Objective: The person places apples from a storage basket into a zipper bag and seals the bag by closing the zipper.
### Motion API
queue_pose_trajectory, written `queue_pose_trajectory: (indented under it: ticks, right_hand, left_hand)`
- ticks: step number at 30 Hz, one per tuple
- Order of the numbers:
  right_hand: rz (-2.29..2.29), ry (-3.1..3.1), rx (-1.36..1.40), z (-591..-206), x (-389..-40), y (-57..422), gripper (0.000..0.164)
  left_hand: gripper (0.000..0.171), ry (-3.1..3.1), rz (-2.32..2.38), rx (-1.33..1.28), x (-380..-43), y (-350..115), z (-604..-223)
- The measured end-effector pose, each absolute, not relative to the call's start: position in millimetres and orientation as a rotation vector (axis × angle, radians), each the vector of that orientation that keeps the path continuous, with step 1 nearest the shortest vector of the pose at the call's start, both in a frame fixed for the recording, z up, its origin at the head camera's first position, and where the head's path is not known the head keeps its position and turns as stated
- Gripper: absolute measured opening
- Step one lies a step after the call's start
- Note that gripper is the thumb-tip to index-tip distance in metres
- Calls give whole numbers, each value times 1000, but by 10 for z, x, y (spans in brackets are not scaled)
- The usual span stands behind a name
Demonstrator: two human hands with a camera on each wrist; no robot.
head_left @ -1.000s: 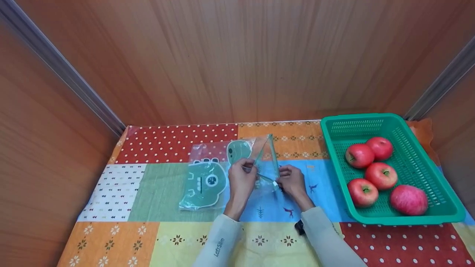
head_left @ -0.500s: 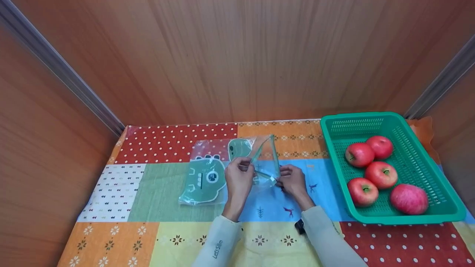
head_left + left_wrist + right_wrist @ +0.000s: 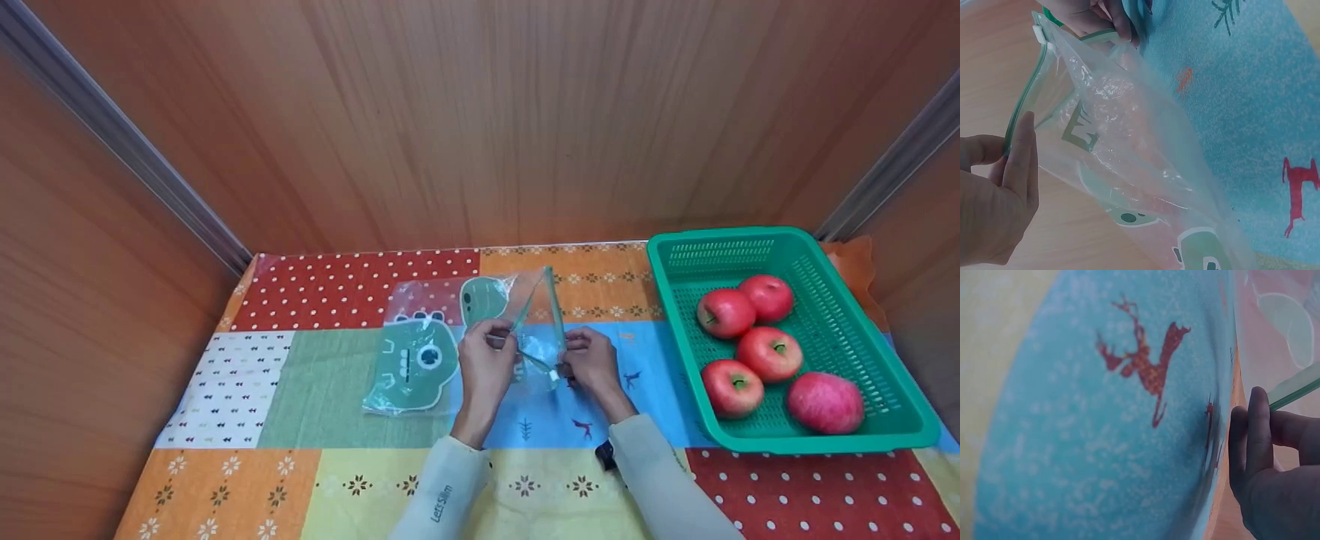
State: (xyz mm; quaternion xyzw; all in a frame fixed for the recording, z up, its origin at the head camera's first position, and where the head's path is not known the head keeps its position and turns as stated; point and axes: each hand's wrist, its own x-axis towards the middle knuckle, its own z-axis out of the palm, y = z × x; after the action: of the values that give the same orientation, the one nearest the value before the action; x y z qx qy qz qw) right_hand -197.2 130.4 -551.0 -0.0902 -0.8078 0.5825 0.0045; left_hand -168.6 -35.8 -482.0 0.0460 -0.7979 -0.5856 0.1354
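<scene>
A clear zip bag [image 3: 412, 367] printed with green cartoon dinosaurs spreads over the cloth, its mouth parted toward the right. My left hand [image 3: 487, 360] pinches one green-edged lip of that mouth between thumb and fingers. The opposite lip is pinched by my right hand [image 3: 592, 364], low on the bag's right side. Between the hands a white slider [image 3: 554, 374] sits at the near corner of the mouth. In the left wrist view the slider [image 3: 1040, 35] shows at the end of the green strip, and the two lips stand apart. No contents show through the clear film.
To the right stands a green plastic basket [image 3: 679, 300] holding several red apples [image 3: 770, 354]. A patchwork cloth [image 3: 322, 382] covers the table. Wooden panels [image 3: 480, 135] rise at the back and both sides.
Both hands keep their pinch on the bag's lips. The mouth and slider have shifted only slightly, and the film has wrinkled a little. The basket and apples have stayed put.
</scene>
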Motion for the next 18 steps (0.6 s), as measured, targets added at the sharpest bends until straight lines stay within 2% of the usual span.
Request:
queue_pose_trajectory:
  ticks: [18]
  right_hand:
    - [1782,-2498,-231,-5309,-1923,1320,25]
  left_hand:
    - [10,-2341,-1738,120,-1716,-304,-4853]
